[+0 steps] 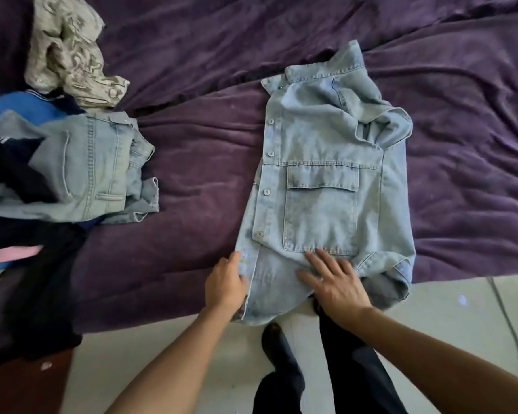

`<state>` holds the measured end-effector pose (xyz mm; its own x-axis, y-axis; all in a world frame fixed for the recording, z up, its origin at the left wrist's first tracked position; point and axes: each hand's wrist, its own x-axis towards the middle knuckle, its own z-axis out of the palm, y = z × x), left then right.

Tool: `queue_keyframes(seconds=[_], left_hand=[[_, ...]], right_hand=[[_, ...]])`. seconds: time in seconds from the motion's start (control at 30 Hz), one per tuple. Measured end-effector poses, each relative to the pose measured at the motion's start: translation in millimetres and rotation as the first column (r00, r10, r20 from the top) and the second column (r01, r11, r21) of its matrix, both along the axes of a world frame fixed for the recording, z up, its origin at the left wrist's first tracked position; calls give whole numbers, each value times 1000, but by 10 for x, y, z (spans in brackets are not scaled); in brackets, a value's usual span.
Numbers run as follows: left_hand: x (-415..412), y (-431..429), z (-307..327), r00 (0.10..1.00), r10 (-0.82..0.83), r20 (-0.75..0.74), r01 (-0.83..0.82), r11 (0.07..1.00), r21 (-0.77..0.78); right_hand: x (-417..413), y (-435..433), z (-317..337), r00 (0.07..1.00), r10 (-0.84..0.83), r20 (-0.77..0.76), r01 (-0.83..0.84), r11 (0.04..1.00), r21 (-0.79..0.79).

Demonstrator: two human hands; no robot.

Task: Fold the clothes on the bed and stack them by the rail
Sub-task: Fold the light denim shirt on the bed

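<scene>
1. Denim jacket (326, 180) lies front-up, sleeves tucked in, on purple bedspread (192, 138); hem hangs over the bed's near edge.
2. L hand (226, 282) grips the button-side hem edge, fingers curled round the fabric.
3. R hand (335, 282) lies flat just below the pocket, fingers straight & spread, grasping nothing.
4. Far left: 2nd denim garment (96, 168), beige patterned cloth (69, 52), unfolded.

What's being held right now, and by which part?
Left hand grips the light blue denim jacket by its buttoned edge near the hem; right hand presses flat on it.
</scene>
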<state>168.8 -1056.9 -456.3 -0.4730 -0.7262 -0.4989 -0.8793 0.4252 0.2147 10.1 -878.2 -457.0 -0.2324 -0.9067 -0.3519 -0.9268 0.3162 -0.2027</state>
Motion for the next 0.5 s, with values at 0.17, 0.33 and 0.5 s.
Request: queue_keyframes(seconds=[0.17, 0.33, 0.5], left_hand=[[108, -74, 80, 986, 88, -144, -79, 994, 70], [225, -302, 103, 985, 171, -29, -167, 978, 124], [18, -418, 124, 968, 49, -246, -64, 996, -54]], right_hand=[[-286, -243, 247, 889, -426, 168, 438, 898, -43], [-321, -371, 473, 720, -497, 484, 548, 835, 43], [-518, -132, 488, 261, -653, 711, 797, 561, 223]])
